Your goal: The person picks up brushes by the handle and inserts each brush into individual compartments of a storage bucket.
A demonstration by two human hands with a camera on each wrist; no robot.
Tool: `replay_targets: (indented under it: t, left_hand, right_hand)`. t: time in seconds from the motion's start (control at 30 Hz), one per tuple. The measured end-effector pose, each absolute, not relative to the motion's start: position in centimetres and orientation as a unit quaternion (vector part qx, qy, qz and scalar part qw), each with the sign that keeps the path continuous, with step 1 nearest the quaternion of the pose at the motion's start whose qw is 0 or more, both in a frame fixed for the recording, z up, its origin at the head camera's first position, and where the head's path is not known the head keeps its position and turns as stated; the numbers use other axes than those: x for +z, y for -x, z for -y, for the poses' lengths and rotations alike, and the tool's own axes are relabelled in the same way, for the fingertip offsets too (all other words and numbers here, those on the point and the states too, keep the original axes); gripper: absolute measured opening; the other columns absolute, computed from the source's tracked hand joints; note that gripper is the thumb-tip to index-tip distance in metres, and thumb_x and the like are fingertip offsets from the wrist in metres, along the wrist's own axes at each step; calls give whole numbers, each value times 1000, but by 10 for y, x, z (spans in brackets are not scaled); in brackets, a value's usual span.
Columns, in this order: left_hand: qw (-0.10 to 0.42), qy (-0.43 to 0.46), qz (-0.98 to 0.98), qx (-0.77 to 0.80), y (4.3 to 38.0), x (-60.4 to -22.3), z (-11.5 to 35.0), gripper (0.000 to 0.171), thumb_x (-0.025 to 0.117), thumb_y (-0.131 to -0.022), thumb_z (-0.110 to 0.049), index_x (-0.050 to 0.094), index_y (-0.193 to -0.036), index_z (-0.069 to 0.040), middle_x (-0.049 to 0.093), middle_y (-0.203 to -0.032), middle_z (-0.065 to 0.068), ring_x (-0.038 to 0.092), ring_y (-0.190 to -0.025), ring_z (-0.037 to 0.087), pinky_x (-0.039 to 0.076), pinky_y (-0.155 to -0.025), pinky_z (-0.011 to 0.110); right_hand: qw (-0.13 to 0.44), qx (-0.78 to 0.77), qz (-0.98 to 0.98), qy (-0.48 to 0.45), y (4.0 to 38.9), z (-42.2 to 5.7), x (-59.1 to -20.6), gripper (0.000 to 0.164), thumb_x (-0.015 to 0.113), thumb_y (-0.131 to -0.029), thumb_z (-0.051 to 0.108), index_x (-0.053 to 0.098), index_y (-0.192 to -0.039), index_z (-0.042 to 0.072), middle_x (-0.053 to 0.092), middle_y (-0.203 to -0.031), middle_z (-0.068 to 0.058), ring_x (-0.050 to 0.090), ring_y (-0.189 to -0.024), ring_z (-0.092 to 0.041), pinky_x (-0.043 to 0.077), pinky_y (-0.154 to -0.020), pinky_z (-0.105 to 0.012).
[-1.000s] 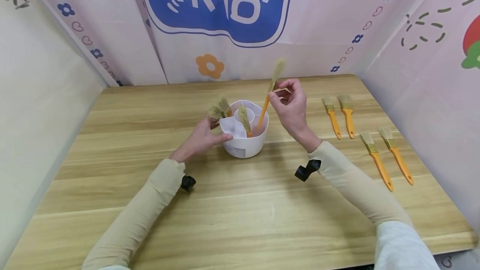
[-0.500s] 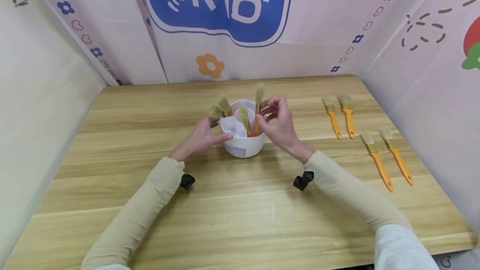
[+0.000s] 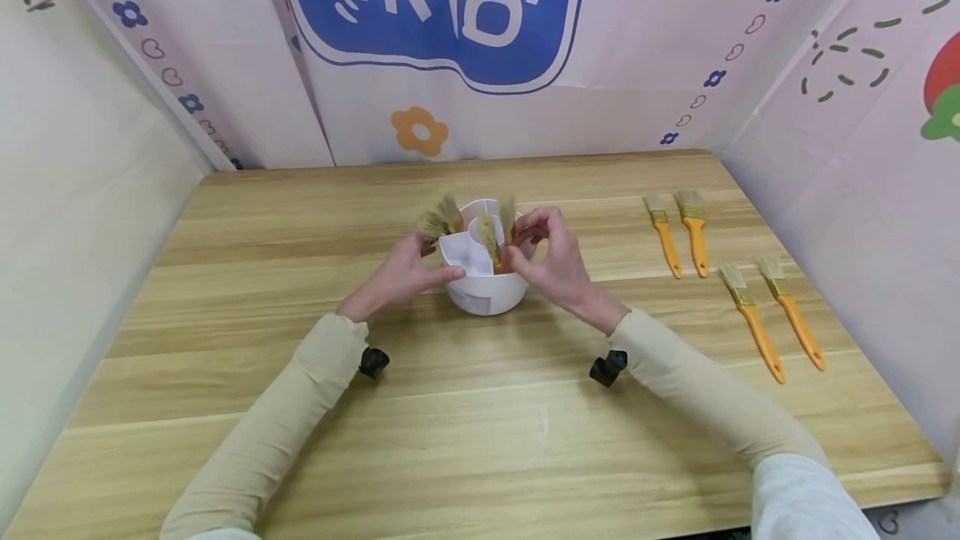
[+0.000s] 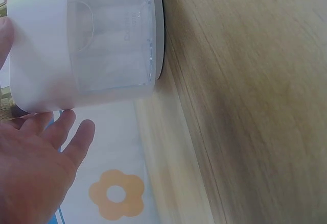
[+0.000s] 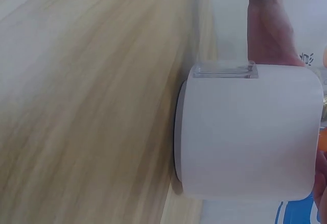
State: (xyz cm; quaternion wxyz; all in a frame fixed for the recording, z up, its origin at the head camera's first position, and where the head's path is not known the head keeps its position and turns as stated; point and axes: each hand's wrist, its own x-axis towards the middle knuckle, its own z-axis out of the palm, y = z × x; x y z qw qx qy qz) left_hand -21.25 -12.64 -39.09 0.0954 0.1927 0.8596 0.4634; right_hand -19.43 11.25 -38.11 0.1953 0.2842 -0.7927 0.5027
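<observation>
A round white divided organizer [image 3: 487,298] stands on the wooden table. My left hand [image 3: 401,269] holds its left side, thumb at the front rim and fingers towards the back. In the left wrist view, fingers [image 4: 79,140] lie against its wall. My right hand [image 3: 555,267], at the right rim, pinches a paintbrush [image 3: 507,219] standing bristles up in the right compartment; its handle is mostly hidden. Another paintbrush [image 3: 487,232] leans in the front right part. Bristles of further paintbrushes [image 3: 442,217] poke out at the back left. The right wrist view shows the organizer's smooth outer wall [image 5: 250,137].
To the right lie several paintbrushes with orange handles: a back pair [image 3: 693,232] and a front pair [image 3: 753,323]. Printed walls [image 3: 360,123] enclose the table [image 3: 450,440] at the back and both sides.
My right hand has moved left and down, lowering the paintbrush from high above the organizer into its right compartment. The brush now stands more upright. My left hand stays in place.
</observation>
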Motion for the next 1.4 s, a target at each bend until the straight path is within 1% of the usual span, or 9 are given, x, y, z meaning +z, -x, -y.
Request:
replay_targets:
  t: [0.17, 0.37, 0.53, 0.8, 1.07, 1.23, 1.4]
  left_hand:
    - [97, -191, -861, 461, 213, -391, 126, 81, 73, -81, -31, 28, -145, -9, 39, -147, 17, 39, -135, 32, 36, -112, 44]
    - [97, -190, -858, 467, 213, -391, 126, 81, 74, -80, -31, 30, -144, -8, 39, -146, 17, 39, -135, 32, 36, -112, 44]
    - [98, -192, -858, 465, 213, -390, 126, 82, 74, -80, -33, 29, -144, -9, 38, -147, 17, 39, -135, 33, 36, -112, 44]
    - [94, -199, -855, 470, 213, -391, 126, 81, 74, -80, -28, 29, -144, -6, 38, -146, 20, 39, -135, 35, 35, -112, 45]
    - [102, -185, -854, 475, 212, -391, 126, 82, 74, -79, -31, 29, -144, -9, 37, -147, 18, 40, -134, 34, 36, -112, 43]
    - [99, -192, -843, 493, 212, -394, 127, 82, 72, -81, -28, 25, -146, -11, 35, -149, 17, 38, -136, 33, 35, -112, 44]
    - [96, -193, -837, 502, 213, -396, 128, 83, 71, -83, -26, 22, -148, -12, 34, -150, 17, 37, -137, 32, 35, -112, 45]
  right_hand:
    - [208, 478, 800, -296, 194, -113, -384, 38, 66, -74, -8, 43, -103, -8, 60, -98, -22, 60, -85, -29, 53, -74, -33]
    - [215, 463, 802, -310, 194, -114, -387, 39, 67, -73, -8, 44, -104, -8, 60, -98, -22, 60, -88, -30, 53, -80, -39]
    - [222, 452, 803, -320, 194, -116, -389, 41, 68, -71, -8, 45, -105, -8, 60, -99, -21, 59, -90, -30, 52, -82, -39]
    - [241, 425, 808, -328, 195, -117, -391, 39, 69, -71, -7, 48, -104, -8, 60, -97, -20, 58, -90, -29, 50, -84, -39]
    - [244, 427, 806, -329, 195, -118, -392, 39, 70, -72, -6, 48, -104, -7, 60, -97, -19, 59, -90, -29, 47, -87, -41]
    - [238, 448, 800, -320, 195, -121, -394, 39, 70, -72, -7, 49, -105, -8, 60, -98, -19, 59, -92, -29, 50, -87, -38]
    - [249, 466, 790, -311, 195, -128, -393, 32, 67, -76, -6, 50, -103, -9, 62, -95, -20, 60, -89, -29, 52, -85, -35]
